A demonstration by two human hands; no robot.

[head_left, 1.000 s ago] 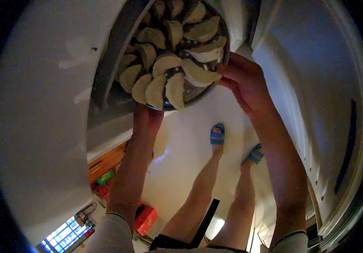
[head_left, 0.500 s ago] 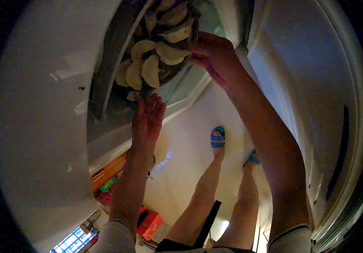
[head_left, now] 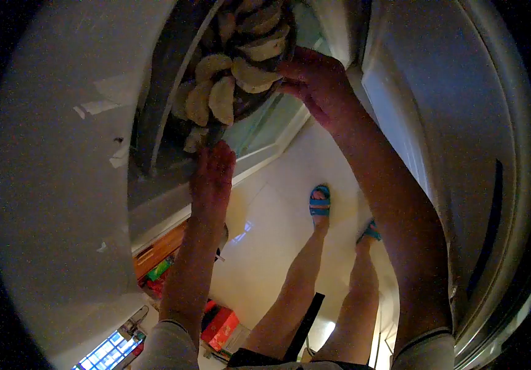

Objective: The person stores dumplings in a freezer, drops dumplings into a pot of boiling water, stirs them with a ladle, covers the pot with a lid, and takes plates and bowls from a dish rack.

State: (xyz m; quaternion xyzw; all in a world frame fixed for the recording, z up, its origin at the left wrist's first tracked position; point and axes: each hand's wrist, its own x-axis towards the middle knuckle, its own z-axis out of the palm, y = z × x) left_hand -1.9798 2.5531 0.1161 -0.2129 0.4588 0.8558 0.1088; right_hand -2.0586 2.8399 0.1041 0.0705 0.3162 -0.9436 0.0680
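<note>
A dark, round-edged tray at the top of the view carries several pale, half-moon dumplings, some overlapping. My right hand is closed on the tray's right edge, its fingertips close to one dumpling. At the tray's near end, my left hand reaches up with its fingers together against the edge. A smaller dumpling lies just above those fingers. The tray's far end is cut off by the frame, and its underside is hidden.
A pale panel fills the left side, and a white door-like panel stands on the right. Below are the light floor, my blue sandals, and a red box at lower left.
The tray and dumplings have shifted slightly right. My left hand has moved a little left and down, its fingers now closer together. My right hand keeps its hold.
</note>
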